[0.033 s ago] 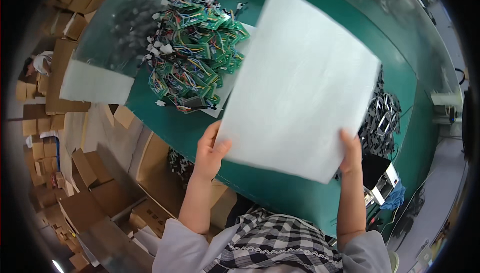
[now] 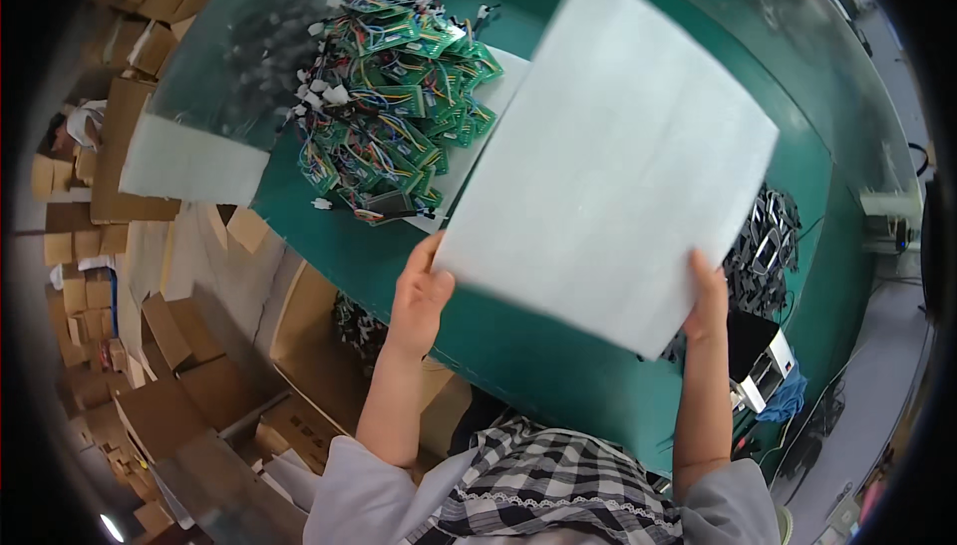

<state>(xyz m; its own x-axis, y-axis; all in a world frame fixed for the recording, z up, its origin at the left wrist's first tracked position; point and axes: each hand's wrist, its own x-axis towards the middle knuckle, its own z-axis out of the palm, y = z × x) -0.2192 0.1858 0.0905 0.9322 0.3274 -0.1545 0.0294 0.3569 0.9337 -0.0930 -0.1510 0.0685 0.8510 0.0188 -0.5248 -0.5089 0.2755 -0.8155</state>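
Held up over the green table (image 2: 558,395) is a large white sheet (image 2: 608,156), smooth and slightly bowed, like thin packing foam. My left hand (image 2: 422,296) pinches its lower left corner, thumb on the upper face. At the lower right edge, my right hand (image 2: 706,296) grips it, with the fingers partly hidden beneath. Beyond my left hand lies a heap of green circuit boards with coloured wires (image 2: 389,111). Part of another white sheet (image 2: 498,81) shows under that heap. To the right of the held sheet is a pile of black plastic parts (image 2: 768,241), partly covered by it.
A black-and-white box-shaped device (image 2: 763,365) and a blue cloth (image 2: 786,397) sit at the right edge. Behind the boards is a clear bag of dark parts (image 2: 274,41). Another white sheet (image 2: 189,161) overhangs the left edge. Open cardboard boxes (image 2: 209,395) crowd the floor.
The white sheet has shifted a little to the right and tilted slightly, uncovering more of the sheet under the boards. Both hands keep their hold.
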